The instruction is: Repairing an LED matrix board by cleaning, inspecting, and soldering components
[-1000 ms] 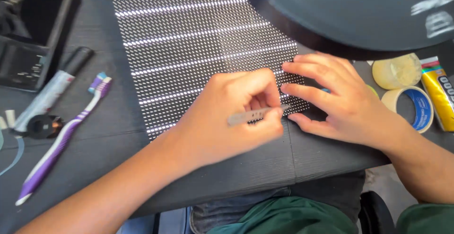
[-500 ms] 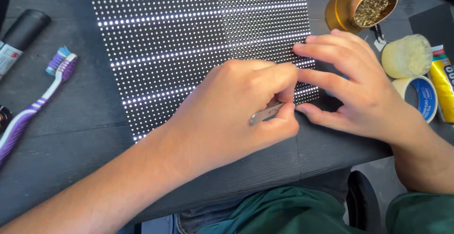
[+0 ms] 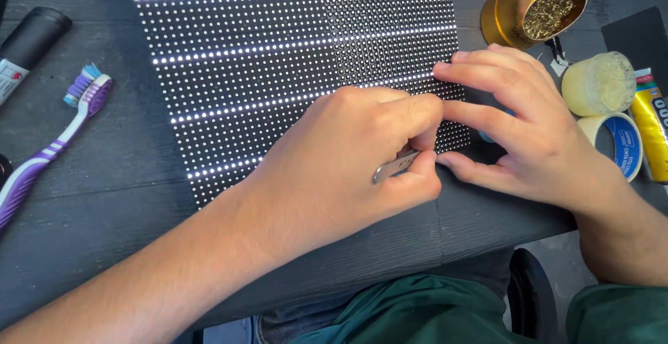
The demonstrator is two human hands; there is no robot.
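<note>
A black LED dot-matrix panel (image 3: 278,59) with lit white rows lies flat on the dark wooden table (image 3: 104,198). My left hand (image 3: 348,170) is closed around metal tweezers (image 3: 394,165) at the panel's near right corner; the tips are hidden by my fingers. My right hand (image 3: 529,135) rests beside it with fingers spread, fingertips pressing on the panel's right edge.
A purple-and-white toothbrush (image 3: 52,146) lies at the left, a black tube (image 3: 28,41) beyond it. At the right stand a gold tin of brass wool (image 3: 536,6), a pale round tub (image 3: 598,83), a tape roll (image 3: 619,146) and a yellow glue tube (image 3: 650,128).
The view has shifted, so the panel and tools sit further left; a large dark round object at the top is out of frame. Both hands have stayed at the panel's corner, the tweezers still held.
</note>
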